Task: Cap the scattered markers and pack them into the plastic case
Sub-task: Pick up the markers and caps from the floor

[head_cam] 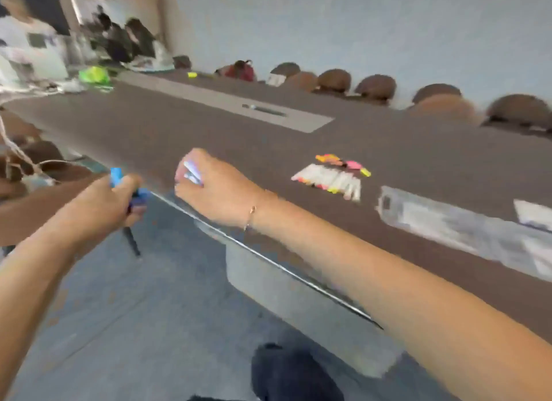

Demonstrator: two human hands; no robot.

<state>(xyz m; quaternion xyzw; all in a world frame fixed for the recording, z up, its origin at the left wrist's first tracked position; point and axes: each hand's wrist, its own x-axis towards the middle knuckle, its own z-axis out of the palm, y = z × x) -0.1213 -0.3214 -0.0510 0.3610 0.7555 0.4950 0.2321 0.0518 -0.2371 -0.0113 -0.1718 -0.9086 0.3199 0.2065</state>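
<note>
Left hand (119, 197) grips a blue marker (116, 173); right hand (209, 185) curls around a pale marker (191, 172). Remaining white-barrelled markers (331, 178) lie beside the clear plastic case (448, 221) on the brown table (209, 131). No writing is legible through the blur.

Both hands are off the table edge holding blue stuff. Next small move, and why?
Probably bring the hands together and cap: the left hand grips a blue marker, the right hand curls round something pale, blurred, maybe its cap. The plastic case lies further right.

Blue marker (116, 176), brown table (209, 131) with a grey inset strip (227, 102), pink, yellow and white markers (331, 176), seemingly clear plastic case (463, 224).
</note>
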